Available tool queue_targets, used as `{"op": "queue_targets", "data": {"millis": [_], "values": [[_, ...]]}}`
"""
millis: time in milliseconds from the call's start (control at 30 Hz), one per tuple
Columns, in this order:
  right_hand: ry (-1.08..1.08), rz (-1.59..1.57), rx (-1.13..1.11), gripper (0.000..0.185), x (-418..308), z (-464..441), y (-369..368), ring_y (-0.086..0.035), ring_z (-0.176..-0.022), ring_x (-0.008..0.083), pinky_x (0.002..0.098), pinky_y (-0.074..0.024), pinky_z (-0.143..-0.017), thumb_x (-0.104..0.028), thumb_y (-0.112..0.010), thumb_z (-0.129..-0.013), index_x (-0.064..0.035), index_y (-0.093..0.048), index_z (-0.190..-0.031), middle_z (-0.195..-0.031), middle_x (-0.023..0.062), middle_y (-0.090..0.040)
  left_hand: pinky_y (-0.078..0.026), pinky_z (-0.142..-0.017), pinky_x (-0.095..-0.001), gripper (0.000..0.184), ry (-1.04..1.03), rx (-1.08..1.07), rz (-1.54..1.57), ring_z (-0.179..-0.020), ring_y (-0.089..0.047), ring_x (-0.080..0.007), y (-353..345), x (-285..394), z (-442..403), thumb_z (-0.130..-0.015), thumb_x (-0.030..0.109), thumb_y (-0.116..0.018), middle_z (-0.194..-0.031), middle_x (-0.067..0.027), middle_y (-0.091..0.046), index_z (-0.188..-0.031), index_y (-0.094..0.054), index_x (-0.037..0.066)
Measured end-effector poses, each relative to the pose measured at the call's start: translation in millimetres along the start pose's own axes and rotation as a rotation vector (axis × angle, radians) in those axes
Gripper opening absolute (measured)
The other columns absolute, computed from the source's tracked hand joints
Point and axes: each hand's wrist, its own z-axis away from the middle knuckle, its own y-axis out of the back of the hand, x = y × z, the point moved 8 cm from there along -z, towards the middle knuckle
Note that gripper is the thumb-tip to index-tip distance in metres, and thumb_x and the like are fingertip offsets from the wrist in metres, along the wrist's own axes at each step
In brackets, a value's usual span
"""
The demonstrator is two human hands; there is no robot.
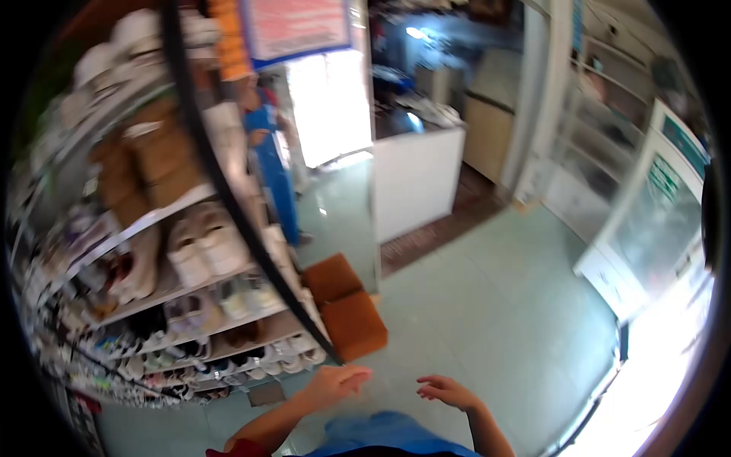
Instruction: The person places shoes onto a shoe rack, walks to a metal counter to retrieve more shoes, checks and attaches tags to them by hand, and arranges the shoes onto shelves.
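My left hand [335, 387] is held out in front of my body, slightly blurred, its fingers stretched out with nothing in them. Beyond it stands a brown-orange stool [355, 329], which it does not appear to touch. To the other side, my right hand [445, 391] hangs over the tiled floor [472, 320], fingers apart, holding nothing. Blue clothing [388, 436] on my legs shows between the forearms.
Tall shelves [171, 297] packed with shoes fill the left side, crossed by a dark slanting bar [236, 213]. A mirror [335, 213] reflects the stool and a blue-clothed figure. Beyond are a white counter [419, 186], a glass door [647, 213] and a bright doorway.
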Motion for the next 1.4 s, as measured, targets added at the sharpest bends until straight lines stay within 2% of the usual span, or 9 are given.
{"op": "queue_targets", "data": {"millis": [167,333,400,533,567,700,1000,1233,1400], "values": [[0.044,0.056,0.036,0.04,-19.1,-10.0,102.6,-0.058,-0.099,0.0153,0.0292,-0.0464,-0.088,-0.025,-0.055,-0.095,-0.0026,-0.049,-0.128,-0.109,0.01,-0.062,-0.036,-0.041,-0.0227,0.022,0.25,0.072,0.109,-0.045,-0.052,-0.0082,-31.4,-43.5,-76.0,-0.093,0.017,-0.057,-0.052,-0.0035,-0.055,-0.08,-0.066,0.002],[0.13,-0.057,0.184,0.039,-64.8,-54.7,254.7,-0.058,-0.101,0.0162,0.0294,-0.0456,-0.088,-0.025,-0.053,-0.095,-0.0035,-0.05,-0.127,-0.109,0.0101,-0.062,-0.039,-0.043,-0.0245,0.025,0.331,0.013,0.256,-0.043,-0.05,-0.0088,-56.6,-85.1,-194.4,-0.094,0.019,-0.054,-0.051,-0.0024,-0.055,-0.083,-0.067,0.001],[0.1,-0.11,0.295,0.038,-69.6,-70.9,330.5,-0.058,-0.1,0.0164,0.03,-0.0469,-0.085,-0.023,-0.053,-0.095,-0.0033,-0.049,-0.127,-0.105,0.0092,-0.063,-0.04,-0.046,-0.0243,0.021,0.403,0.113,0.192,-0.047,-0.05,-0.0081,-51.3,-98.7,-264.9,-0.094,0.015,-0.054,-0.058,-0.003,-0.058,-0.106,-0.064,0.002],[-0.056,0.061,0.986,0.025,94.7,-66.1,512.1,-0.062,-0.08,0.0172,0.0323,-0.0504,-0.07,-0.018,-0.048,-0.093,0.0002,-0.057,-0.109,-0.088,0.0094,-0.065,-0.046,-0.056,-0.0253,0.052,0.202,0.085,0.083,-0.062,-0.06,-0.0117,-48.8,-132.6,-416.6,-0.09,0.008,-0.058,-0.075,-0.0059,-0.065,-0.138,-0.039,0.009],[-0.219,0.72,0.967,0.02,197.7,-52.2,554.7,-0.059,-0.067,0.0169,0.0318,-0.0487,-0.061,-0.02,-0.048,-0.091,-0.0037,-0.06,-0.091,-0.068,0.0082,-0.06,-0.046,-0.056,-0.0253,0.052,0.204,0.093,0.098,-0.062,-0.06,-0.0117,-51.1,-142.8,-458.6,-0.09,0.008,-0.058,-0.075,-0.0059,-0.065,-0.138,-0.039,0.009],[-0.727,-0.489,1.411,0.018,291.9,53.1,577.8,-0.058,-0.067,0.0174,0.032,-0.0486,-0.058,-0.02,-0.049,-0.09,-0.0053,-0.059,-0.091,-0.069,0.0078,-0.059,-0.047,-0.055,-0.0232,0.033,-0.158,0.09,0.031,-0.058,-0.061,-0.0151,-48.6,-135.0,-618.4,-0.087,0.011,-0.064,-0.071,-0.0068,-0.066,-0.119,-0.057,0.007],[-0.902,-0.963,1.514,0.013,283.4,-13.4,698.5,-0.056,-0.065,0.0187,0.0324,-0.0483,-0.053,-0.021,-0.051,-0.09,-0.009,-0.055,-0.091,-0.072,0.0067,-0.055,-0.041,-0.043,-0.0332,0.022,-0.255,-0.095,-0.15,-0.044,-0.054,-0.0269,-77.4,-157.3,-890.4,-0.089,0.024,-0.062,-0.053,-0.0091,-0.054,-0.078,-0.057,0.006],[-0.471,-0.758,1.522,0.01,214.7,-180.5,1064.0,-0.054,-0.064,0.0197,0.0327,-0.0481,-0.049,-0.022,-0.052,-0.089,-0.0119,-0.053,-0.092,-0.074,0.0059,-0.052,-0.047,-0.057,-0.0421,0.02,0.304,0.073,-0.16,-0.063,-0.062,-0.0325,-32.1,-230.0,-1023.8,-0.093,0.026,-0.054,-0.074,-0.0115,-0.063,-0.101,-0.053,0.008],[-0.045,-0.126,1.183,0.027,-103.9,-492.7,1316.4,-0.048,-0.046,0.0114,0.0255,-0.0381,-0.04,-0.024,-0.049,-0.088,-0.0099,-0.052,-0.066,-0.055,0.0024,-0.05,-0.05,-0.068,-0.0388,0.031,0.443,0.262,-0.135,-0.078,-0.064,-0.0278,30.6,-288.4,-1046.5,-0.09,0.021,-0.056,-0.107,-0.0121,-0.06,-0.116,-0.051,0.007]]}}
